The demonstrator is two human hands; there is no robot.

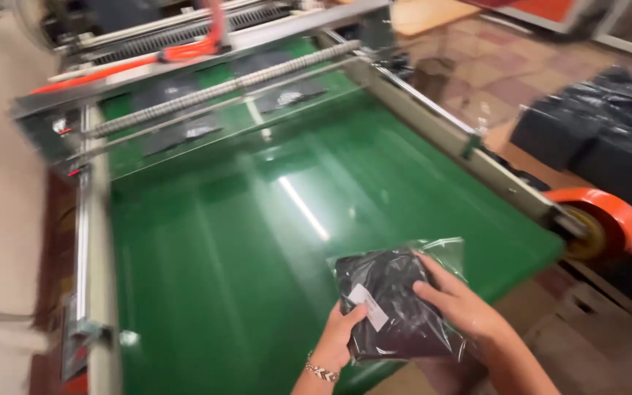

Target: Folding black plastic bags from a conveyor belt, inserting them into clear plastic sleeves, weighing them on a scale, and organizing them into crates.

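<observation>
Two hands: both are seen at the near edge of the green conveyor belt (213, 249), closed on one clear bag (401, 303) holding a folded black garment.
Left hand (341, 336): clamped on the bag's lower left edge, thumb laid on top beside a small white label (369, 306); a bracelet (321, 371) is worn at the wrist.
Right hand (456, 301): spread flat over the bag's right half, fingers pressed on the plastic, so the two hands are kept apart by the width of the pack.
Bag position: held partly over the belt's near right corner, its lower part past the belt edge; whether it rests on the belt cannot be told.
Risk of slipping: the plastic looks slick and creased, so the pack could slide out of a light grip and drop off the near edge.
Risk of skew: if it were laid crooked, it could be carried askew toward the rollers (228, 88) at the far end.
Risk of snagging: the loose open flap at the bag's top right could be caught or folded under.
Count of packs on the belt: three dark ones (184, 132) are made out beneath the far rollers, blurred.
Count of tape rolls: one orange roll (605, 223) at the right rail.
Count of stacks: one heap of black packs (601, 132) beyond the right rail, its number not countable.
</observation>
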